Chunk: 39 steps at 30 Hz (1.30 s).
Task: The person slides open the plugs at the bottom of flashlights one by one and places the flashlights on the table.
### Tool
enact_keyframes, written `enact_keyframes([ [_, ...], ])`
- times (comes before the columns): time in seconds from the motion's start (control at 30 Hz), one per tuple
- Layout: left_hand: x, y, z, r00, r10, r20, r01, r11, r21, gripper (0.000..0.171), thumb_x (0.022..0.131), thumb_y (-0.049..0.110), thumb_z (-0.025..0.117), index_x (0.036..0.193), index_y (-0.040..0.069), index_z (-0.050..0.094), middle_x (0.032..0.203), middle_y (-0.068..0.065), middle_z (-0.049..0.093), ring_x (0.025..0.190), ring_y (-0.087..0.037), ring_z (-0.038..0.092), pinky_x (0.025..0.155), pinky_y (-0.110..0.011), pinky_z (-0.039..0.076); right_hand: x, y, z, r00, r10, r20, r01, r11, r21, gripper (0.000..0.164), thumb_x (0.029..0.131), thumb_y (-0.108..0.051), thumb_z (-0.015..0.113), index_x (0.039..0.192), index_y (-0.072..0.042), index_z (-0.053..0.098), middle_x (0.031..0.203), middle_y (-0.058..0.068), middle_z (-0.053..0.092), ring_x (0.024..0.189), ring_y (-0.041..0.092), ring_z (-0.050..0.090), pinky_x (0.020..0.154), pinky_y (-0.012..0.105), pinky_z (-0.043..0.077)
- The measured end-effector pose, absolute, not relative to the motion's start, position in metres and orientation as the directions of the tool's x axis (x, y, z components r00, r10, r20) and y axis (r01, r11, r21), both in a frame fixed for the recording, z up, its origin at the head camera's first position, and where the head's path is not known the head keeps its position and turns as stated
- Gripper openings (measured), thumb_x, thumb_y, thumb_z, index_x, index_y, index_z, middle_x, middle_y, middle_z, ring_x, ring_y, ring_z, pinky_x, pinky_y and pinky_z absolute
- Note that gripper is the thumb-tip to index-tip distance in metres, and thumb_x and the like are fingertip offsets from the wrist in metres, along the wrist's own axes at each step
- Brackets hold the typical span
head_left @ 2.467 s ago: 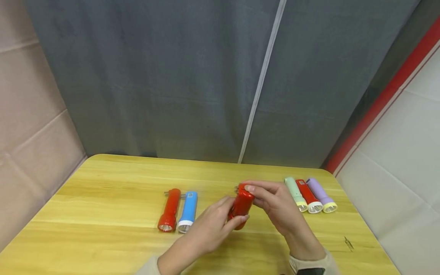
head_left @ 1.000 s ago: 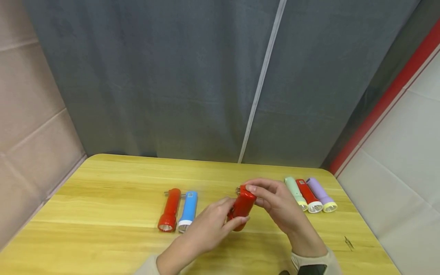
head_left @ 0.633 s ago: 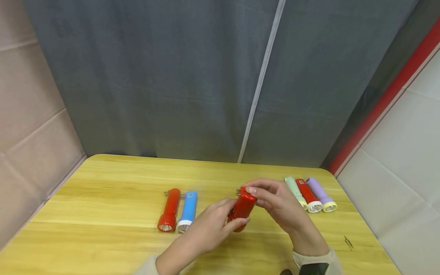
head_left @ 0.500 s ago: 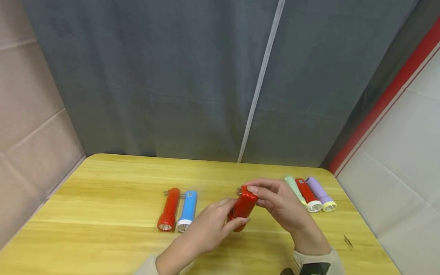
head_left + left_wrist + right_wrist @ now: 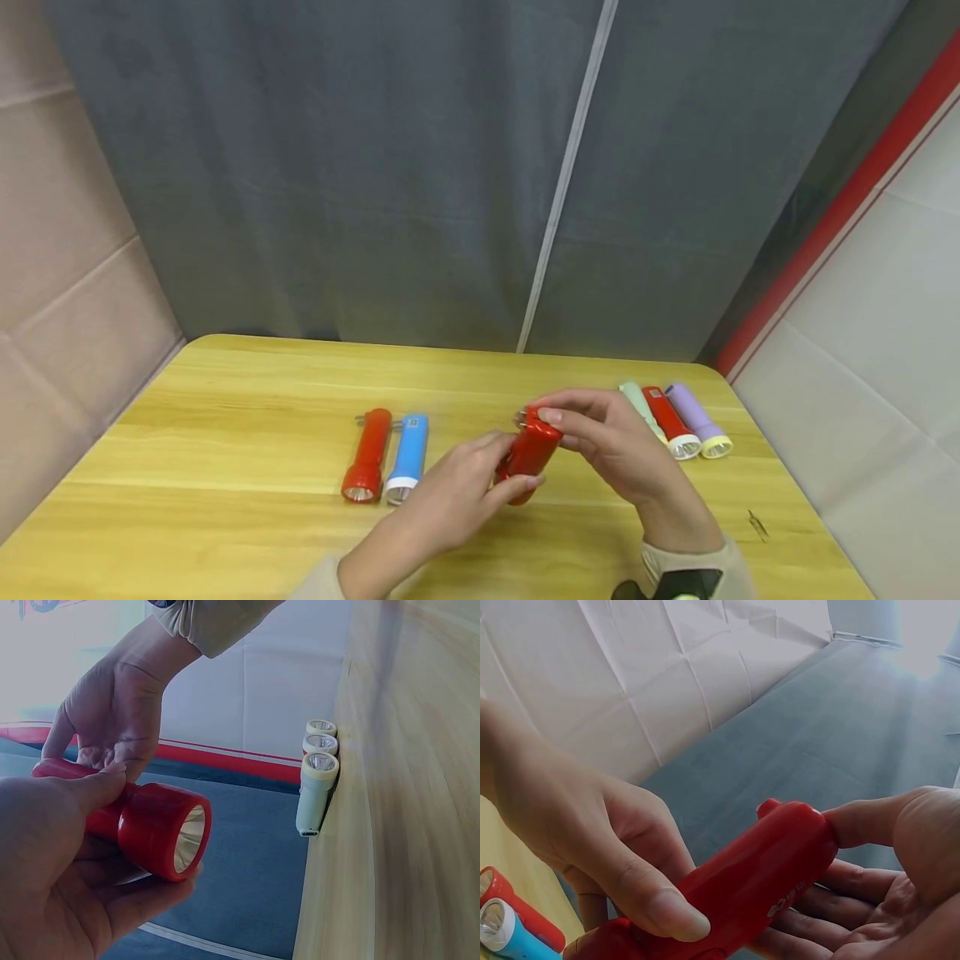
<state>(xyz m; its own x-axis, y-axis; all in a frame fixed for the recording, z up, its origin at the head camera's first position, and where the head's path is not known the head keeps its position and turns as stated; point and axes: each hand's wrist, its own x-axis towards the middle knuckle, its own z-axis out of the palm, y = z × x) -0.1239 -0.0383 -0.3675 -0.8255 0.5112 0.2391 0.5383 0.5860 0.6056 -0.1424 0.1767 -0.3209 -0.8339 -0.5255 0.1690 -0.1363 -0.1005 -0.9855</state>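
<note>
Above the table, both hands hold one glossy red flashlight. My left hand grips its body close to the head, with the thumb across the near side. My right hand pinches the tail end, where metal prongs stick out to the left. In the left wrist view the flashlight's reflector faces the camera and looks unlit. White print shows on the barrel in the right wrist view. The right fingers behind the tail are partly hidden in the head view.
Left of the hands lie another red flashlight and a blue one with prongs between them. At the right lie a mint flashlight, a red one and a purple one. A small thin object lies near the right edge.
The right hand and the flashlight's tail end have shifted slightly to the right since the earliest frame. Both hands keep their hold, and the head view has tilted a little.
</note>
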Motion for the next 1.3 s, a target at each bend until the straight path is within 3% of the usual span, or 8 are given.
enact_keyframes([
  [1.3,-0.1227,-0.0366,-0.3683,-0.83,0.505,0.239,0.531,0.581,0.617,0.039,0.097,0.043,0.065,0.124,0.014,0.065,0.11,0.003,0.072,0.086,-0.001,0.063,0.077,-0.019,0.057,-0.1444,0.1701,-0.3244,-0.852,-0.49,0.187,-0.17,-0.078,-0.982,0.024,0.1,-0.005,0.057,0.1,-0.02,0.076,0.101,-0.006,0.076,0.096,0.012,0.071,0.088,0.028,0.059],
])
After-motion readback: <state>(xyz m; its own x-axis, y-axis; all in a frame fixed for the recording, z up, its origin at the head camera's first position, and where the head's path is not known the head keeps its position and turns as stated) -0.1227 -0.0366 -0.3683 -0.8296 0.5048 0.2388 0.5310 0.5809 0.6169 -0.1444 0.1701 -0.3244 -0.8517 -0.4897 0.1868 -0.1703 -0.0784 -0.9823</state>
